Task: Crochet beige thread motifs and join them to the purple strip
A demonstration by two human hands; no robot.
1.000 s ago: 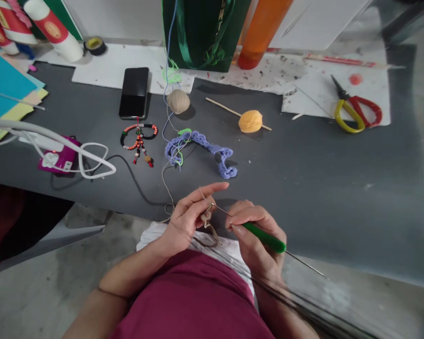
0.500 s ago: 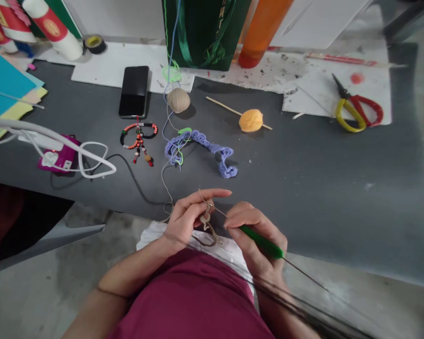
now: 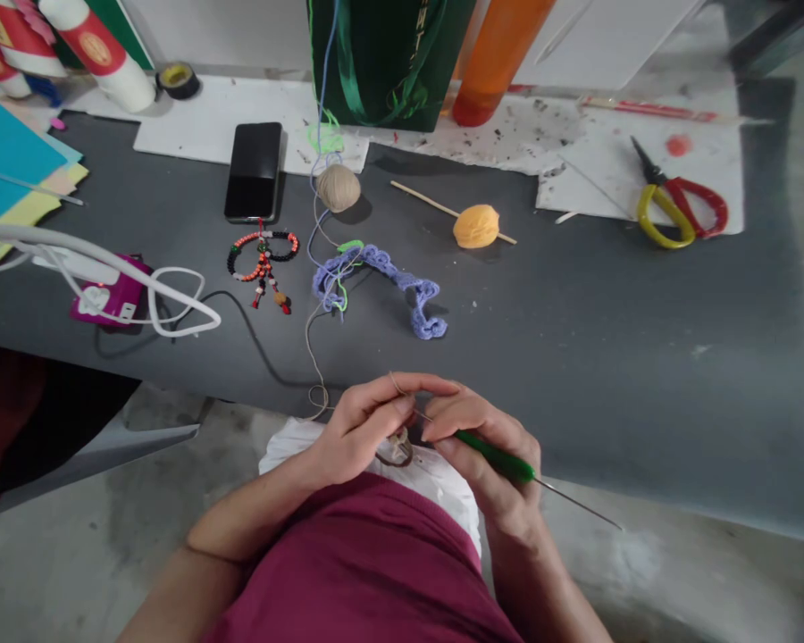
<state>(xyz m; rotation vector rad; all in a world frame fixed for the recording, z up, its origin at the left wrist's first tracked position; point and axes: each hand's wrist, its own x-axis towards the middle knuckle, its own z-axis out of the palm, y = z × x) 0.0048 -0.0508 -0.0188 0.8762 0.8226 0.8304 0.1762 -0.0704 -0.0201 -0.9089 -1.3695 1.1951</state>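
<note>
Head view: the right hand holds a narrow, pencil-style grip on a slim steel crochet hook with a green handle, its tip pointing in at the left hand's fingers and its thin tail reaching out to the right. The left hand is also in a narrow grip, its curled fingers pinching a thin tan yarn strand; the raised fingertips seem to keep that strand taut for the hook. A small tan crochet piece hangs just beneath the hands, in front of a white cloth on the person's lap. The strand runs far across the dark grey table to a round tan yarn ball, perhaps left there so it feeds freely. Beside its path lies a lavender crochet strip. Farther right, an orange yarn ball sits on a wooden stick, and yellow-and-red scissors rest on white paper.
</note>
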